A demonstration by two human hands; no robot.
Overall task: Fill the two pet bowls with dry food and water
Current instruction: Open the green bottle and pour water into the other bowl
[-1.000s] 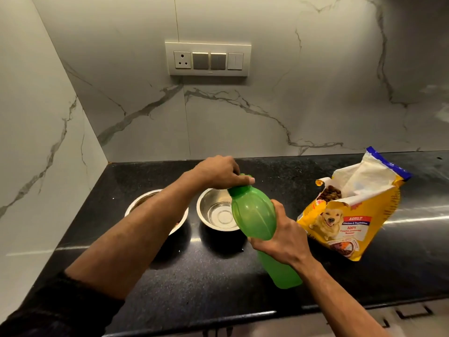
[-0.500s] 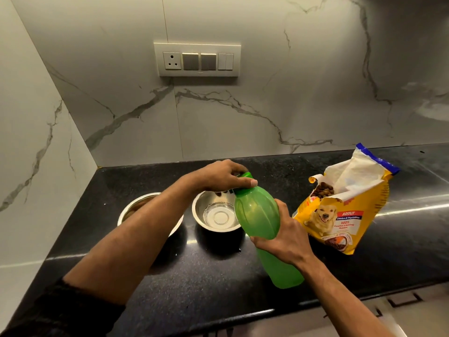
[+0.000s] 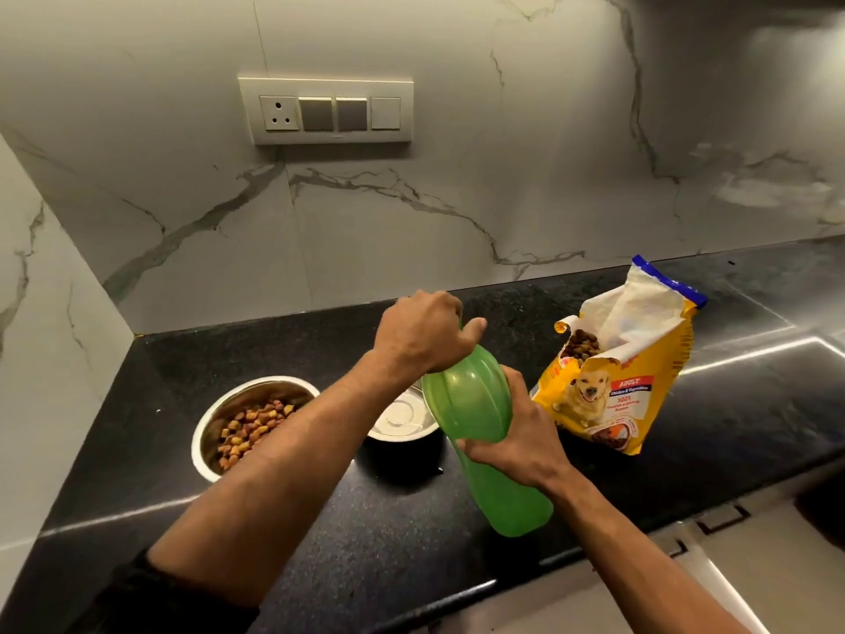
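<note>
Two hands work a green water bottle (image 3: 475, 418) above the empty steel bowl (image 3: 402, 418): our right hand (image 3: 516, 437) grips its body, our left hand (image 3: 423, 334) wraps the cap. We should twist steadily, keeping it upright.

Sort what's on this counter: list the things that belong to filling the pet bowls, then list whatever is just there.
Part of the job:
- bowl with kibble
- empty steel bowl
- green bottle, body held by the right hand, top gripped by the left hand
- open dog food bag

Just there:
- switch panel on the marble wall
- black countertop
</note>
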